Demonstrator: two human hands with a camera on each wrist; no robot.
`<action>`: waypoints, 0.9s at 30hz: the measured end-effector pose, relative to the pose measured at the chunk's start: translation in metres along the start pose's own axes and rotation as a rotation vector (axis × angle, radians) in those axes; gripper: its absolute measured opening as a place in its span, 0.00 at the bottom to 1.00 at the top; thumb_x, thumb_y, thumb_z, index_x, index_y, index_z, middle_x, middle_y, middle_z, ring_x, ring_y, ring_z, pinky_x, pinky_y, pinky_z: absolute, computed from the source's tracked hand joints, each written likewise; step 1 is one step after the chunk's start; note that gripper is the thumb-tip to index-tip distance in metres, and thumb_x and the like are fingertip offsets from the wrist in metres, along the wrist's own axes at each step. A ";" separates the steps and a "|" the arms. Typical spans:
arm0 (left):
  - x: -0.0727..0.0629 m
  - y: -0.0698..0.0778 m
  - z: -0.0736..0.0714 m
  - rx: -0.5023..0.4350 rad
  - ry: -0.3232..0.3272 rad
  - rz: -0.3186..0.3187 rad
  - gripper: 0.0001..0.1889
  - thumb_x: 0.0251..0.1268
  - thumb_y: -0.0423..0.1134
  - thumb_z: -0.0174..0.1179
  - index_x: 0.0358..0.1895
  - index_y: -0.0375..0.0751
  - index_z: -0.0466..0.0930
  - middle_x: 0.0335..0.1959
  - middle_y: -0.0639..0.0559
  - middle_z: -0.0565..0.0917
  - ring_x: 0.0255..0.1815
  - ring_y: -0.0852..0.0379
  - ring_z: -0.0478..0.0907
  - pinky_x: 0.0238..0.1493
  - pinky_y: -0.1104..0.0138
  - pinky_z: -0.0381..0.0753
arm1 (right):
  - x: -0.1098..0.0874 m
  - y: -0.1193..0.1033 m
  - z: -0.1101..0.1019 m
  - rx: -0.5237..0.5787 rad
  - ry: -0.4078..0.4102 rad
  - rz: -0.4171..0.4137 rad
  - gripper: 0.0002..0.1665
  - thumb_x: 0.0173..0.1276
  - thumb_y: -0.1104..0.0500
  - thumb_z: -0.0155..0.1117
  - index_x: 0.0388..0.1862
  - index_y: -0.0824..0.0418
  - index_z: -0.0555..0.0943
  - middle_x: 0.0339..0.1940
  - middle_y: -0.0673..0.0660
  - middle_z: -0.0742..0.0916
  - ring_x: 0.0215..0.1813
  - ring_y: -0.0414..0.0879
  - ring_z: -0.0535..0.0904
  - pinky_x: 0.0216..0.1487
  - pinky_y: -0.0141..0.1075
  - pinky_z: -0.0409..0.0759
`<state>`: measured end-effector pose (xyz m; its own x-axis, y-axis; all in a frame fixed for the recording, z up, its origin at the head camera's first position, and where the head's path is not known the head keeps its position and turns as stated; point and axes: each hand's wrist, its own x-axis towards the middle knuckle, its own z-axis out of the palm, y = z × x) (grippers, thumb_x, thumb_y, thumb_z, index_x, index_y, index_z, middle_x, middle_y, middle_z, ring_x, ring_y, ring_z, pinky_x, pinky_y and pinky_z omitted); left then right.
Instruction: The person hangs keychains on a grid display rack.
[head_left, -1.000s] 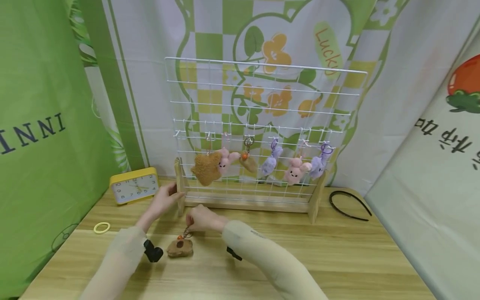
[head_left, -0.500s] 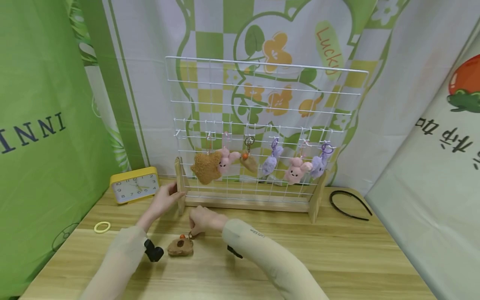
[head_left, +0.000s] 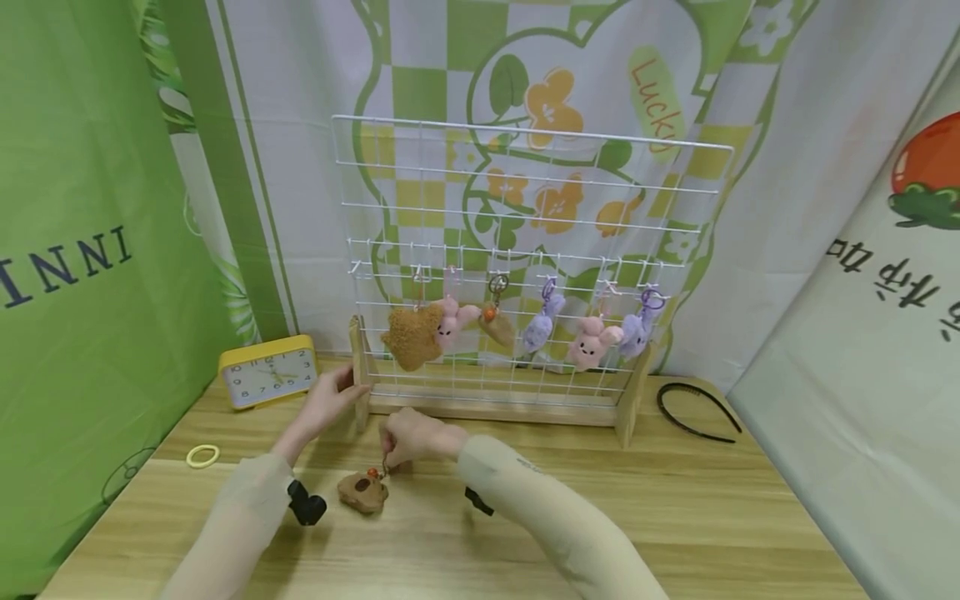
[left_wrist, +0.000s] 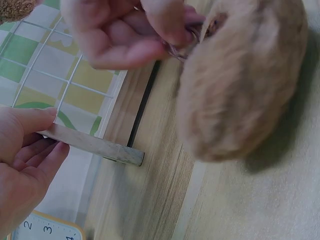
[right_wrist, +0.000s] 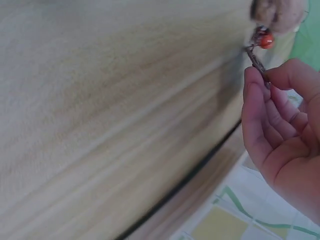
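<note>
My right hand (head_left: pixel 412 437) pinches the metal ring of a brown plush keychain (head_left: pixel 363 493) in front of the rack. An orange bead sits by the ring, and the right wrist view shows thumb and fingertips on the ring (right_wrist: pixel 257 64). Up close in the left wrist view, the plush (left_wrist: pixel 245 85) hangs tilted over the table. My left hand (head_left: pixel 328 402) holds the left wooden upright (left_wrist: pixel 95 145) of the white wire grid rack (head_left: pixel 532 173) between thumb and fingers. A brown star-shaped plush (head_left: pixel 412 336) hangs on the rack above the hands.
Along the grid hang pink rabbit plushes (head_left: pixel 592 342), purple plushes (head_left: pixel 538 328) and another brown plush (head_left: pixel 495 325). A yellow clock (head_left: pixel 270 372) stands left of the rack, with a yellow ring (head_left: pixel 202 456) before it. A black headband (head_left: pixel 697 433) lies at the right.
The right hand shifts its hold on the ring, then moves slightly right. The brown plush keychain turns and follows a little to the right. My left hand stays on the upright.
</note>
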<state>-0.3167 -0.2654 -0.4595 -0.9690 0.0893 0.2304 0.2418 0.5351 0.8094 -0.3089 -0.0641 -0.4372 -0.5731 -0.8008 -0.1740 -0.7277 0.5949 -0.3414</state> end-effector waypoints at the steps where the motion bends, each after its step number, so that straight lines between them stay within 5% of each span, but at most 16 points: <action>1: 0.000 0.000 0.000 -0.001 0.004 0.000 0.26 0.74 0.36 0.56 0.69 0.25 0.66 0.61 0.28 0.78 0.62 0.34 0.78 0.62 0.48 0.80 | -0.002 0.000 -0.002 0.004 0.010 -0.023 0.07 0.62 0.63 0.71 0.29 0.54 0.80 0.29 0.47 0.86 0.28 0.32 0.76 0.29 0.20 0.74; 16: -0.002 -0.002 -0.001 -0.004 0.035 0.033 0.24 0.72 0.35 0.58 0.66 0.24 0.70 0.58 0.28 0.81 0.59 0.34 0.80 0.60 0.48 0.82 | -0.045 -0.026 -0.060 0.026 0.166 -0.353 0.04 0.66 0.67 0.64 0.38 0.62 0.85 0.32 0.55 0.90 0.32 0.36 0.84 0.34 0.15 0.75; 27: -0.002 0.002 0.000 -0.035 -0.008 0.000 0.25 0.74 0.36 0.55 0.70 0.29 0.67 0.62 0.29 0.78 0.63 0.34 0.77 0.63 0.45 0.79 | -0.072 -0.058 -0.131 -0.034 0.340 -0.431 0.06 0.67 0.69 0.61 0.36 0.61 0.84 0.26 0.53 0.86 0.26 0.34 0.75 0.30 0.18 0.72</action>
<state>-0.3144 -0.2651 -0.4585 -0.9693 0.0959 0.2265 0.2435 0.5051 0.8280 -0.2750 -0.0317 -0.2842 -0.3059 -0.9084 0.2850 -0.9320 0.2246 -0.2844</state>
